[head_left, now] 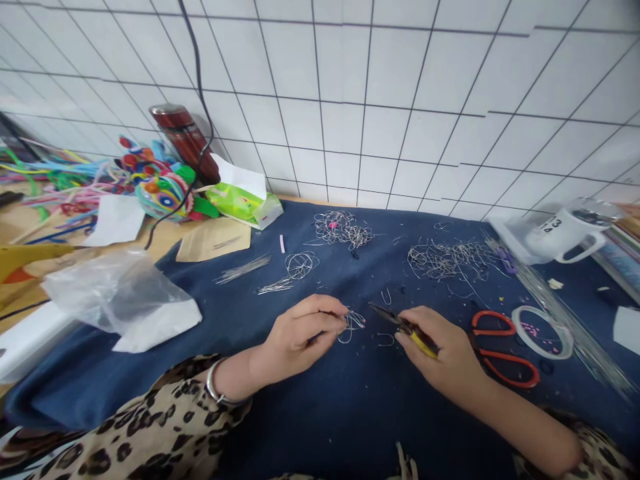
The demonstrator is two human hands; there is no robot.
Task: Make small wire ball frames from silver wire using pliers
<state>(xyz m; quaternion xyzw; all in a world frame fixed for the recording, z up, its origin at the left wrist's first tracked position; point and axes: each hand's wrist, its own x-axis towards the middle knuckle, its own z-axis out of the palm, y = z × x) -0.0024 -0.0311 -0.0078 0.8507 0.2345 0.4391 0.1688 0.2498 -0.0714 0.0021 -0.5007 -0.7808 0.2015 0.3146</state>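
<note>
Across the left edge of the blue cloth (300,417) lies one clear plastic bag (113,293), then two bundles of straight wires (243,269). Near the surface's middle, the left hand (306,333) pinches one looped wire piece (355,321) with pink at its end; two bent wires (386,345) lie just beyond. The right hand (443,347) grasps one pair of pliers (406,325), tips pointing left. Toward the right edge sit one pair of red-handled scissors (493,332) and one round dish (550,355) holding pink beads.
</note>
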